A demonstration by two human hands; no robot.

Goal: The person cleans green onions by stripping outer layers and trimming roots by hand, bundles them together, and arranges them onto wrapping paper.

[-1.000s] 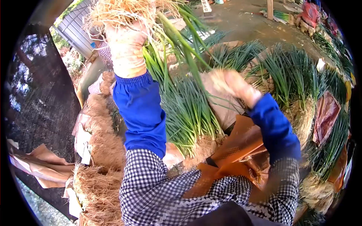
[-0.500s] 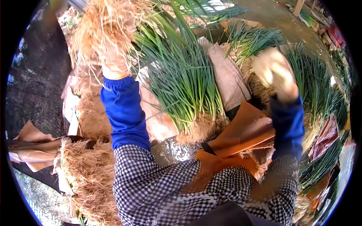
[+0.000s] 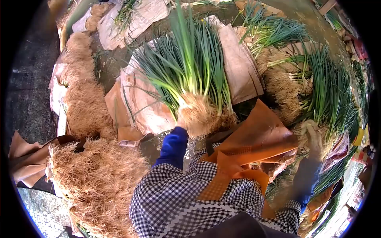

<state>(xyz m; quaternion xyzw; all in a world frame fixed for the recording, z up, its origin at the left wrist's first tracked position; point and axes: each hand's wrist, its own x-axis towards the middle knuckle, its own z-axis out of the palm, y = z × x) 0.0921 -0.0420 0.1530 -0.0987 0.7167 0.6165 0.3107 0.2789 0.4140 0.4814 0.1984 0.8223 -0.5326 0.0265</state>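
My left hand (image 3: 180,123), mostly hidden by roots, is closed at the root end of a bunch of green onions (image 3: 194,107). Its pale, hairy roots face me and its leaves point away. The bunch lies over a larger pile of green onions (image 3: 216,63) on brown paper sheets (image 3: 147,111). Off to the right, my right hand (image 3: 311,135) reaches down to the root ends of another green onion pile (image 3: 331,85). It is blurred, so its fingers cannot be made out.
Rows of massed roots (image 3: 95,182) run along my left side beside a dark sheet (image 3: 31,87). An orange-brown sheet (image 3: 258,133) sticks up in front of me. More green onions (image 3: 274,29) lie at the back right. A pale sheet (image 3: 133,22) is on the wet floor.
My left hand has come down and right with the bunch, from the upper left onto the middle pile. My right hand has dropped toward the right-hand pile.
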